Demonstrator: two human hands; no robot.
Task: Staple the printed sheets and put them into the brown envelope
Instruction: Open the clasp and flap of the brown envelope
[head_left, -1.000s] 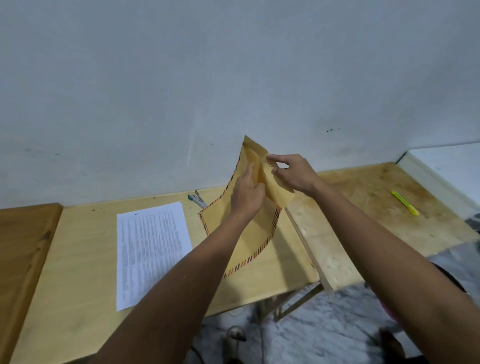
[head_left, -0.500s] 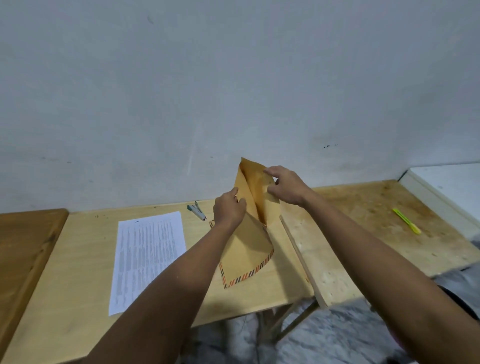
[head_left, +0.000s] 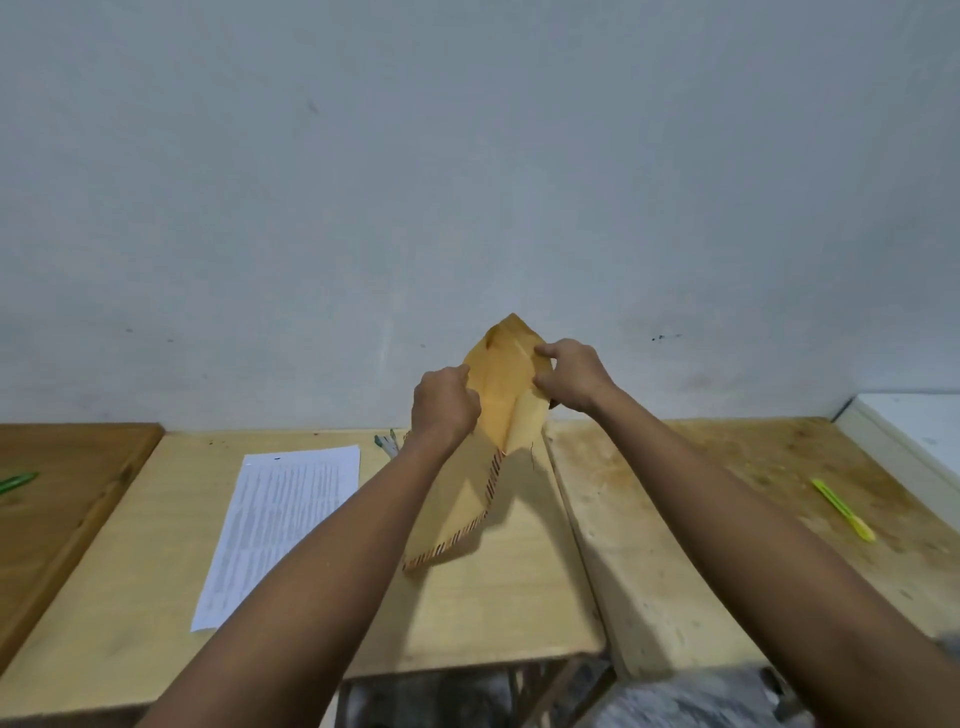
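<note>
Before a grey wall, above the wooden table (head_left: 483, 613), my left hand (head_left: 444, 410) and right hand (head_left: 571, 376) pinch the brown envelope (head_left: 506, 395) upright between them; printed sheets (head_left: 280, 525) lie flat left of my grip.

Single head-worn wide-angle view, forward and down over nearby wooden tabletops (head_left: 493, 597) toward a grey wall (head_left: 467, 182).
</note>
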